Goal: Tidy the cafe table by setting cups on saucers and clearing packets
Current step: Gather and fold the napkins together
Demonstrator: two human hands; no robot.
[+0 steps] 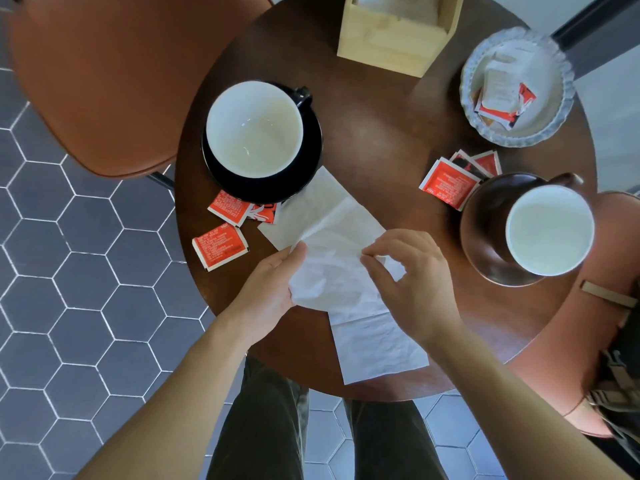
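On the round dark wood table [381, 140] I see everything from above. Two brown chairs sit near it, one at the far left [104, 81] and one at the right edge. A big white paper napkin [346, 282] lies in the middle, thin, soft and full of creases.

A black cup [254, 128] with a white inside already sits on its shiny black saucer [304, 168]. A brown cup [549, 230] sits on a brown saucer [485, 244] too. So I think the cups are done, and the cleaning-up step is in hand.

A pale wooden box [391, 36] stands at the far side. A wavy glass dish [516, 86] holds some packets.

My left hand [266, 292] is curled closed on the napkin's left edge. My right hand [412, 275] pinches the crumpled paper between thumb and fingertip, the other fingers loose.

Small flat red packets [221, 245] still lie on the table near the black saucer, and more [450, 181] lie just beside the brown saucer. Next I should bunch up the napkin gently, since it tears easily, then pick up each thin packet by an edge.
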